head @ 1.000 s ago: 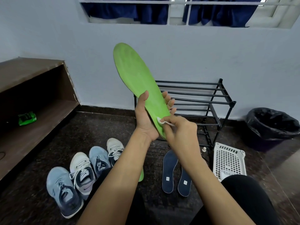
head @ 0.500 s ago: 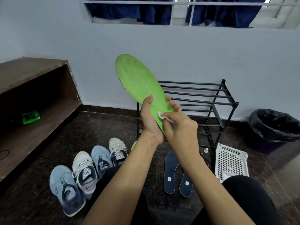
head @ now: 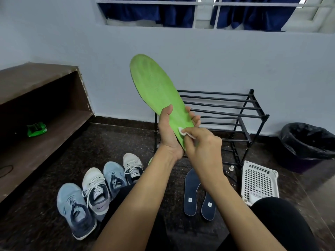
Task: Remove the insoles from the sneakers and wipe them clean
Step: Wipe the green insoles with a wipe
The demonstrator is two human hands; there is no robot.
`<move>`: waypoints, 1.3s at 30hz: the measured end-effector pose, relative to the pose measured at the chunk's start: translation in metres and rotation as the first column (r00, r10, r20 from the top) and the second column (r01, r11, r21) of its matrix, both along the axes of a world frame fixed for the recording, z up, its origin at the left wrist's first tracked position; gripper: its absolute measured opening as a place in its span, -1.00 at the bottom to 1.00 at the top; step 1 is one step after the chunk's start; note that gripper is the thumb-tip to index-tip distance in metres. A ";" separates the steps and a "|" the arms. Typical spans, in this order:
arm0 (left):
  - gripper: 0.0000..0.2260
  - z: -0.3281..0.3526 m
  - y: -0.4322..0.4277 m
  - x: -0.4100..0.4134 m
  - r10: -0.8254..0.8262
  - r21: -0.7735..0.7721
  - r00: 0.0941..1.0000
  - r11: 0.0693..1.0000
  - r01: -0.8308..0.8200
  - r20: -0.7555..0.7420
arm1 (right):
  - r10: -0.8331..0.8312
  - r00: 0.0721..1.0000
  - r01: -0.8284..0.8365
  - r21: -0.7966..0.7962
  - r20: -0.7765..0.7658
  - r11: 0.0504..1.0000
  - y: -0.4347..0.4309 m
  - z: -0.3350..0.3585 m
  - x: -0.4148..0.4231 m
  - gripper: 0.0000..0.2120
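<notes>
My left hand (head: 169, 134) grips the heel end of a green insole (head: 155, 87), which points up and to the left in front of the wall. My right hand (head: 201, 144) pinches a small white wipe (head: 181, 131) and presses it against the insole near the heel. Two dark blue insoles (head: 190, 192) lie side by side on the floor below my right forearm. Several sneakers (head: 94, 192), blue and white, stand in a row on the floor at the lower left. A second green insole tip (head: 150, 161) peeks out behind my left wrist.
A black metal shoe rack (head: 226, 115) stands against the wall behind my hands. A white plastic basket (head: 259, 180) lies on the floor at the right, with a black-lined bin (head: 308, 142) beyond. A brown wooden shelf (head: 36, 98) with a green packet (head: 36, 129) is at the left.
The green insole has come lower in my left hand. My right hand stays with the wipe at the heel area, shifting slightly along the surface.
</notes>
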State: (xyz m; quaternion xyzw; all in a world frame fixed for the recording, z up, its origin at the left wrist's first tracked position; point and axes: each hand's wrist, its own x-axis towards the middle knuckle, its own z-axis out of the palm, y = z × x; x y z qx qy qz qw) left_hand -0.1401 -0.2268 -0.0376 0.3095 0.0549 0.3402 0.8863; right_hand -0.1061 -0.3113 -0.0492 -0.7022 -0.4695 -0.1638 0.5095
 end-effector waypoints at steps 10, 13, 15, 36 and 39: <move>-0.58 0.000 0.001 0.002 0.023 0.035 1.000 0.999 -0.022 -0.009 | 0.077 0.982 -0.069 0.050 -0.173 0.996 -0.002 0.003 -0.005 -0.87; -0.62 -0.001 0.001 0.000 0.013 0.016 0.999 1.000 -0.012 -0.029 | -0.016 0.995 0.017 0.007 -0.095 1.000 0.003 0.000 0.004 -0.87; -0.61 -0.001 0.006 -0.003 0.029 -0.002 0.999 1.000 -0.029 -0.018 | -0.025 0.995 0.022 -0.034 -0.094 0.999 -0.001 -0.005 0.005 -0.88; -0.55 -0.002 0.015 -0.009 -0.003 -0.019 1.000 1.000 0.003 -0.008 | 0.129 0.974 -0.130 0.009 -0.188 0.991 -0.002 -0.001 -0.016 -0.87; -0.56 -0.001 0.009 -0.008 -0.018 -0.024 1.000 1.000 0.018 -0.020 | 0.097 0.985 -0.092 0.043 -0.142 0.995 0.007 0.004 -0.010 -0.87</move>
